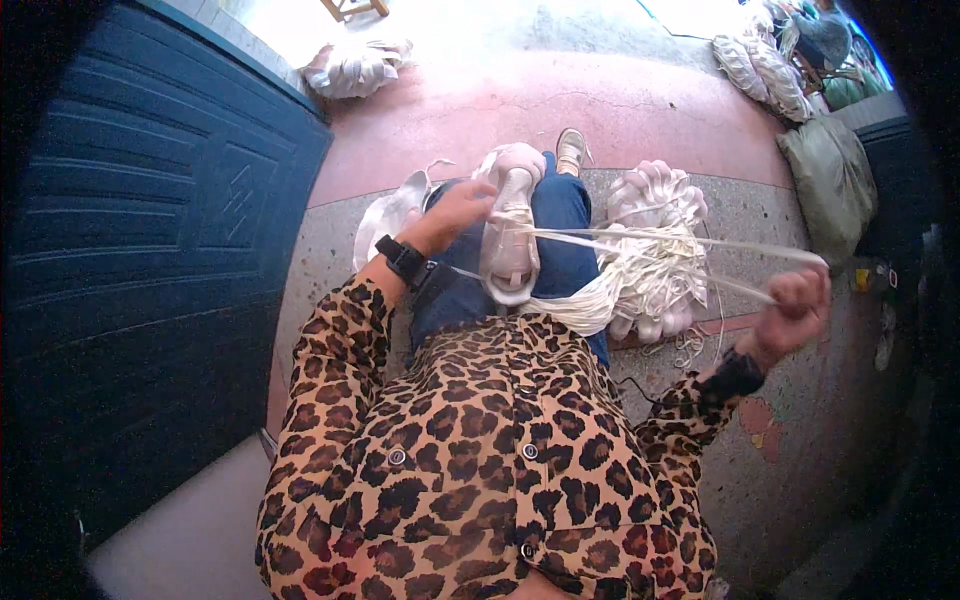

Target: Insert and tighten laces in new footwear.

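A pale pinkish-white shoe upper (510, 265) lies lengthwise over my lap, its opening toward me. My left hand (465, 212) grips it at the left edge near the lacing, fingers closed; the fingertips are partly hidden. Out to the right, my right hand (798, 298) is closed in a fist around a white shoelace (660, 240). The lace runs taut in long strands from the middle of the upper to that fist. Beneath the strands, a thick hank of white laces (585, 305) spills over my right thigh.
On the floor to the right sits a bundle of shoe uppers (655, 190). Other white pieces (385, 225) lie left of my leg. A blue door (170, 220) stands at left; a stuffed sack (830, 185) leans at right. More bundled uppers (355, 70) are farther off.
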The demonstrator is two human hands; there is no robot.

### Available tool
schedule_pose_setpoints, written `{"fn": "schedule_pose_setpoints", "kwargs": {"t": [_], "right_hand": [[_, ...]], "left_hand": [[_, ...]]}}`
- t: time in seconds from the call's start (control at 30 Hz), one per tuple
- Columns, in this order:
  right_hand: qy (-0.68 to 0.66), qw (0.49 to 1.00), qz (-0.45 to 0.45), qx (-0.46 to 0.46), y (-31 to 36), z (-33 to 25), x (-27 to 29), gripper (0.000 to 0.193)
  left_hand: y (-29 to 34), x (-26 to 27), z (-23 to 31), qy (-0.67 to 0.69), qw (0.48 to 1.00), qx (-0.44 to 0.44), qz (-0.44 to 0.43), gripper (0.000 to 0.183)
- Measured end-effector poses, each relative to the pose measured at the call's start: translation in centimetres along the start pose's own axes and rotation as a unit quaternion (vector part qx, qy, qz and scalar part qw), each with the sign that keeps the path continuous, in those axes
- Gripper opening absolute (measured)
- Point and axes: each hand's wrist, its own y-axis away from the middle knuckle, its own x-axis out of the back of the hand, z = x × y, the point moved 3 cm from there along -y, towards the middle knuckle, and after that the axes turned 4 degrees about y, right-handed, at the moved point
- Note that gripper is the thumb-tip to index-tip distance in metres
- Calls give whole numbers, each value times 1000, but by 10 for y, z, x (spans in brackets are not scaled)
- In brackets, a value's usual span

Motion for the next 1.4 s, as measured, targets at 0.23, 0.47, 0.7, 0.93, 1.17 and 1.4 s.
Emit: {"fn": "schedule_pose_setpoints", "kwargs": {"t": [0.23, 0.47, 0.7, 0.93, 1.17, 1.4], "right_hand": [[-94, 971, -181, 122, 14, -25, -23, 30], [-56, 969, -193, 142, -1, -20, -16, 36], [110, 988, -78, 80, -14, 18, -12, 23], [520, 827, 145, -159, -16, 136, 36, 40], [676, 687, -99, -249, 19, 277, 100, 25], [841, 419, -325, -105, 45, 325, 99, 14]], "left_hand": [[2, -11, -7, -202, 975, -89, 5, 24], [-7, -31, 1, -332, 923, -175, -81, 24], [0, -16, 36, -307, 912, -135, -236, 25], [67, 165, 162, 261, 933, -244, -47, 23], [96, 267, 121, 211, 927, -161, 265, 11], [37, 45, 20, -129, 981, -87, 117, 28]]}}
